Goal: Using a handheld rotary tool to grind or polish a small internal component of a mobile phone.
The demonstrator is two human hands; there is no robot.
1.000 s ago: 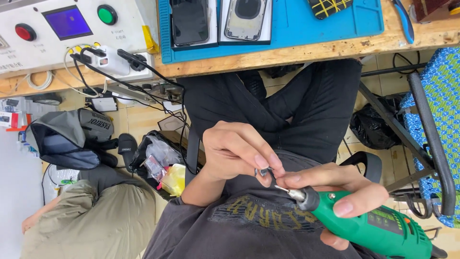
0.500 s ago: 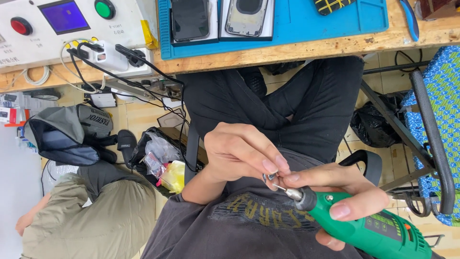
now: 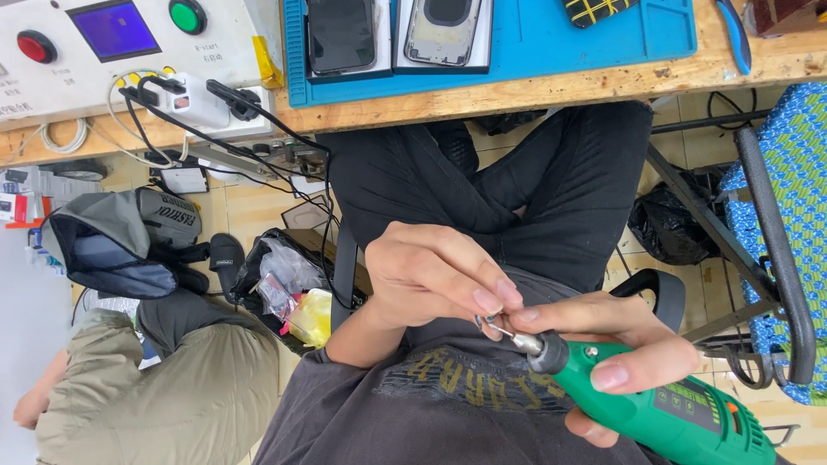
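My right hand (image 3: 616,344) grips a green rotary tool (image 3: 680,413) over my lap, with the forefinger stretched along its black collar (image 3: 549,351). The tool's metal tip (image 3: 517,337) points up and left. My left hand (image 3: 431,275) pinches a small metal piece (image 3: 485,324) at that tip between thumb and fingertips. What exactly the piece is stays too small to tell. Both hands hover above my black trousers (image 3: 517,181) and dark grey shirt (image 3: 405,413).
A wooden bench (image 3: 551,82) runs along the top with a blue mat (image 3: 551,34), two phones (image 3: 341,34) and a white control box (image 3: 103,43) with cables. A person in khaki trousers (image 3: 155,396) sits lower left. A woven chair (image 3: 788,198) stands on the right.
My left fingers have shifted slightly around the tool's tip. Both hands sit a little lower in view; the tool stays in my right hand.
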